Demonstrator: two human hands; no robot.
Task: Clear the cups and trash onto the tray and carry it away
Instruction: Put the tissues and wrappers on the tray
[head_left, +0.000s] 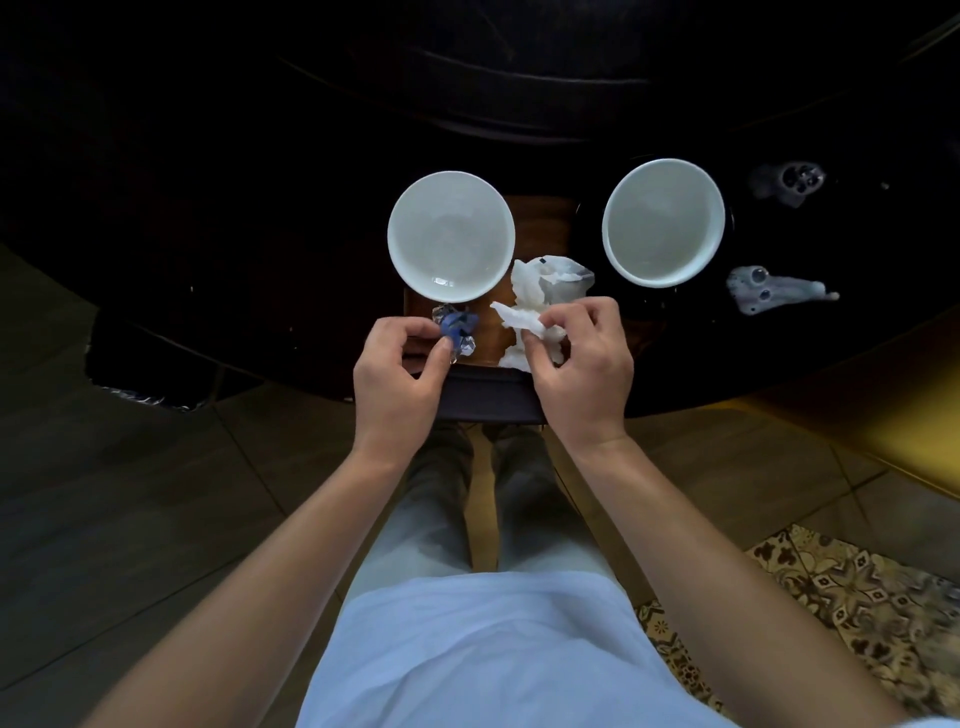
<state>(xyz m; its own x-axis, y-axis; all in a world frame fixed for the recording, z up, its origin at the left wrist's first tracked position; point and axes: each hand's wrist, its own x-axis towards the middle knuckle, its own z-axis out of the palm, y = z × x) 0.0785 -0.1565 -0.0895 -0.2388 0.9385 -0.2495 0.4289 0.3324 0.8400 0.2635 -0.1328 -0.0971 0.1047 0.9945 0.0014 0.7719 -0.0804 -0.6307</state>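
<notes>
A dark round surface (208, 234) carries a wooden tray (540, 218) at its near edge. Two smooth white cups (451, 236) (663, 222): one on tray, one beside. Right hand (582, 364) pinches crumpled tissue (524, 322); left hand (397, 369) pinches a blue foil wrapper (457, 330).

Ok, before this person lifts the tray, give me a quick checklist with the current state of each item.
1. Left cup on the wooden tray: ok.
2. Right cup on the tray: not ok, it sits beside it on a dark saucer.
3. Blue foil wrapper released: not ok, the left hand pinches it above the tray's near edge.
4. White napkin released: not ok, the right hand grips it.
5. Two pale crumpled bits right of the saucer collected: not ok.
6. Cups empty: cannot tell for sure; the insides look pale.
</notes>
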